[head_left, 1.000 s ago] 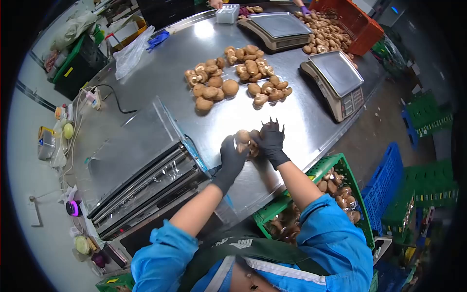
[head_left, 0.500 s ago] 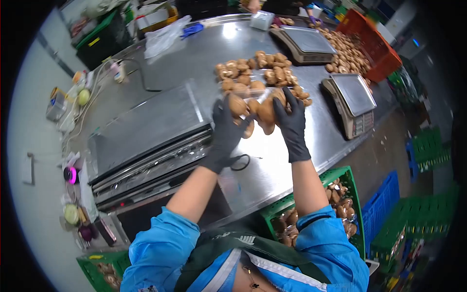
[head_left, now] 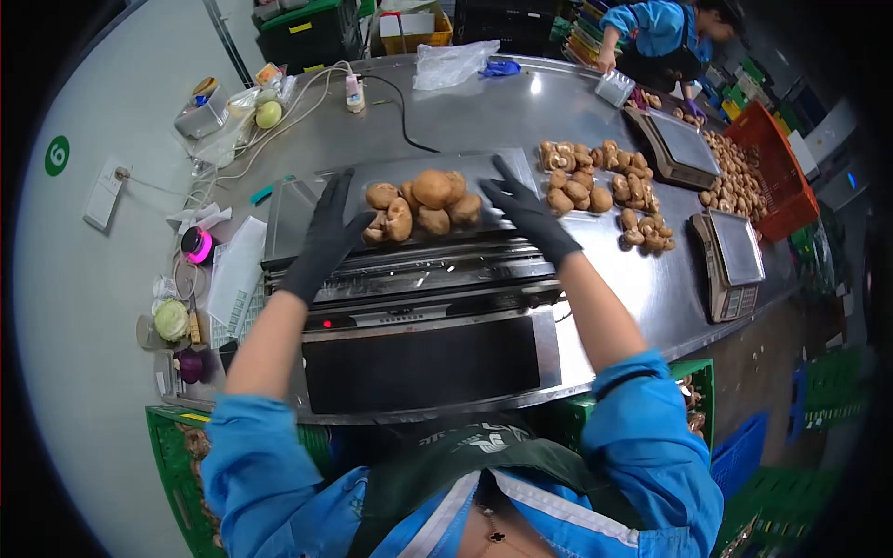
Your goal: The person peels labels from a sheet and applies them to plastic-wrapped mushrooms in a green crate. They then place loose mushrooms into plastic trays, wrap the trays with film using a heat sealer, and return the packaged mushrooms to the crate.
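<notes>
A cluster of brown mushrooms [head_left: 430,197] rests on the flat grey plate of a wrapping machine [head_left: 419,312]; any tray under it is hidden. To its left, my left hand [head_left: 327,228], in a black glove, is open with the thumb pointing toward the mushrooms. My right hand [head_left: 530,212], gloved the same way, is open to their right with its fingers apart. Neither hand holds anything. Further right, several groups of mushrooms [head_left: 581,192] sit on the steel table [head_left: 642,307].
Two scales [head_left: 735,246] stand at the right, near a red crate [head_left: 791,186] tipped beside loose mushrooms [head_left: 730,172]. A co-worker [head_left: 651,37] in blue sleeves is at the far side. A cable [head_left: 406,116], a plastic bag [head_left: 451,63] and a bottle [head_left: 354,93] lie or stand toward the back.
The mushroom cluster went from between my hands above the table to the machine plate at the left. Both hands have let go and spread apart. The view has turned left.
</notes>
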`<act>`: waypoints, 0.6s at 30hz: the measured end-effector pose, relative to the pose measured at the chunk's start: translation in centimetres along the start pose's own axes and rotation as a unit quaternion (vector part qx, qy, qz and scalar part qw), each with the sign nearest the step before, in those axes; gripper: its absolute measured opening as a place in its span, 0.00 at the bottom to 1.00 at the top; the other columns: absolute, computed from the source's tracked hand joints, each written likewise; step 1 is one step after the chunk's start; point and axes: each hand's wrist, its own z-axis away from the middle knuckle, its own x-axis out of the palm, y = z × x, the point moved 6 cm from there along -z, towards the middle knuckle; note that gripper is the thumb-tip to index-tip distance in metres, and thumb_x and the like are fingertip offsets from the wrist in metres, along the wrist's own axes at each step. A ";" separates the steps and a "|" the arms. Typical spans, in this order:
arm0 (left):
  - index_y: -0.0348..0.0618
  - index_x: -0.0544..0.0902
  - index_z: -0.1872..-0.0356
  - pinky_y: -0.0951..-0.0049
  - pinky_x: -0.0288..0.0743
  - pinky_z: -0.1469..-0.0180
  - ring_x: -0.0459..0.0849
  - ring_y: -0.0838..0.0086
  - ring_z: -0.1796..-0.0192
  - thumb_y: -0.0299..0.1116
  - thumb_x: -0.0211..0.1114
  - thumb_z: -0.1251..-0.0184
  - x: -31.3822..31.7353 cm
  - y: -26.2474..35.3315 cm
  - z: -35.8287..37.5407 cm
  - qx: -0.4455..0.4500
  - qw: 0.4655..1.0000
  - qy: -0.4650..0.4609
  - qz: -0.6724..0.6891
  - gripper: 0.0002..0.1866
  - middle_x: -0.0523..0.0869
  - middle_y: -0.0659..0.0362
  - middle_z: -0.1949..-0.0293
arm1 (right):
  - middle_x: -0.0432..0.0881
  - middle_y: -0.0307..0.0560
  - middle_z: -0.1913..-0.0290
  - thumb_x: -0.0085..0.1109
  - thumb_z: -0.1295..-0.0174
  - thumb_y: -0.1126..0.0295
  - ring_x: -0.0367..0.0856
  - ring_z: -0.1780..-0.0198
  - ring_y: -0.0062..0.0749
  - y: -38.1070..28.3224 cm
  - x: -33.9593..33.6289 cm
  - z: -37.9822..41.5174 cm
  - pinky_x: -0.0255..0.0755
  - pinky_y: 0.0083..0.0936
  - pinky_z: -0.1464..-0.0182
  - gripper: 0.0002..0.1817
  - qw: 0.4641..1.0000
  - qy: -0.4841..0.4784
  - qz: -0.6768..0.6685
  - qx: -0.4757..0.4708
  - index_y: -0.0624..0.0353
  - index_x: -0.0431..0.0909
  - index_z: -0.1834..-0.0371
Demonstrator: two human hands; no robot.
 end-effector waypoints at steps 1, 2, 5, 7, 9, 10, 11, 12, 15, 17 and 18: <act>0.42 0.70 0.46 0.62 0.62 0.42 0.73 0.56 0.48 0.41 0.59 0.43 -2.9 0.0 0.2 -0.001 1.000 0.007 -0.001 0.24 0.76 0.49 0.53 | 0.75 0.61 0.54 0.61 0.49 0.57 0.76 0.54 0.47 -1.3 -2.3 2.2 0.69 0.29 0.52 0.33 0.998 0.017 -0.041 0.041 0.47 0.63 0.37; 0.47 0.70 0.46 0.64 0.63 0.44 0.75 0.60 0.51 0.38 0.58 0.44 -3.6 -0.1 1.0 0.109 0.971 -0.180 -0.115 0.23 0.78 0.54 0.57 | 0.77 0.56 0.58 0.60 0.48 0.60 0.77 0.59 0.44 0.6 -4.1 3.2 0.70 0.29 0.56 0.32 0.994 -0.044 0.100 0.004 0.43 0.63 0.37; 0.54 0.70 0.45 0.65 0.65 0.45 0.76 0.67 0.56 0.34 0.58 0.48 -5.2 -0.5 4.0 0.266 0.848 -0.390 -0.241 0.25 0.78 0.60 0.63 | 0.77 0.43 0.74 0.57 0.45 0.63 0.76 0.72 0.37 2.4 -6.9 5.9 0.71 0.30 0.67 0.28 0.870 -0.168 0.448 -0.120 0.39 0.65 0.38; 0.57 0.70 0.44 0.65 0.65 0.45 0.76 0.70 0.59 0.33 0.59 0.51 -4.6 -0.5 5.1 0.326 0.805 -0.427 -0.250 0.27 0.77 0.62 0.66 | 0.73 0.43 0.78 0.57 0.47 0.63 0.75 0.74 0.36 0.2 -5.8 6.9 0.69 0.31 0.71 0.27 0.802 -0.183 0.521 -0.227 0.40 0.67 0.40; 0.62 0.71 0.46 0.66 0.66 0.48 0.76 0.70 0.62 0.32 0.59 0.50 -2.9 0.4 4.9 0.392 0.809 -0.381 -0.218 0.25 0.74 0.63 0.71 | 0.73 0.41 0.78 0.57 0.50 0.62 0.74 0.75 0.37 0.0 -2.8 6.5 0.69 0.32 0.73 0.20 0.768 -0.236 0.513 -0.302 0.42 0.75 0.51; 0.62 0.71 0.46 0.66 0.66 0.48 0.76 0.70 0.62 0.32 0.59 0.50 -2.4 0.4 4.8 0.395 0.808 -0.380 -0.217 0.25 0.74 0.63 0.71 | 0.73 0.41 0.78 0.57 0.50 0.61 0.74 0.75 0.37 -0.6 -1.6 6.3 0.69 0.32 0.74 0.17 0.760 -0.226 0.518 -0.323 0.42 0.76 0.54; 0.62 0.73 0.48 0.65 0.67 0.50 0.76 0.70 0.64 0.32 0.59 0.50 -2.1 0.6 4.9 0.384 0.816 -0.388 -0.193 0.24 0.75 0.63 0.72 | 0.72 0.41 0.79 0.57 0.50 0.60 0.74 0.76 0.37 -1.4 -0.6 6.2 0.68 0.32 0.75 0.15 0.751 -0.216 0.522 -0.342 0.43 0.77 0.57; 0.62 0.74 0.50 0.65 0.67 0.51 0.76 0.70 0.67 0.33 0.60 0.50 -1.8 0.8 5.1 0.371 0.822 -0.397 -0.169 0.22 0.76 0.63 0.73 | 0.72 0.41 0.79 0.58 0.51 0.60 0.74 0.76 0.37 -0.9 0.3 6.2 0.68 0.32 0.76 0.14 0.763 -0.179 0.513 -0.349 0.44 0.78 0.59; 0.61 0.78 0.56 0.65 0.70 0.58 0.78 0.70 0.71 0.32 0.61 0.50 -2.2 -0.7 6.0 0.167 0.889 -0.392 -0.169 0.17 0.78 0.63 0.77 | 0.75 0.42 0.77 0.58 0.47 0.62 0.76 0.76 0.32 -1.5 0.3 6.6 0.69 0.28 0.78 0.10 0.869 -0.098 0.361 -0.323 0.47 0.79 0.61; 0.50 0.80 0.58 0.72 0.70 0.70 0.81 0.72 0.73 0.31 0.58 0.46 -5.7 0.8 4.4 0.087 0.985 -0.134 0.064 0.13 0.83 0.60 0.76 | 0.77 0.41 0.76 0.56 0.43 0.67 0.77 0.76 0.26 -1.4 -1.5 6.9 0.70 0.23 0.76 0.08 0.992 -0.090 0.092 -0.002 0.51 0.78 0.60; 0.46 0.80 0.58 0.73 0.71 0.68 0.81 0.72 0.70 0.30 0.56 0.43 -6.2 -2.3 3.1 -0.132 0.958 -0.079 0.241 0.12 0.84 0.59 0.72 | 0.77 0.39 0.78 0.53 0.40 0.70 0.75 0.78 0.20 -2.5 -3.2 6.2 0.70 0.18 0.73 0.09 0.995 -0.022 -0.028 0.096 0.58 0.78 0.59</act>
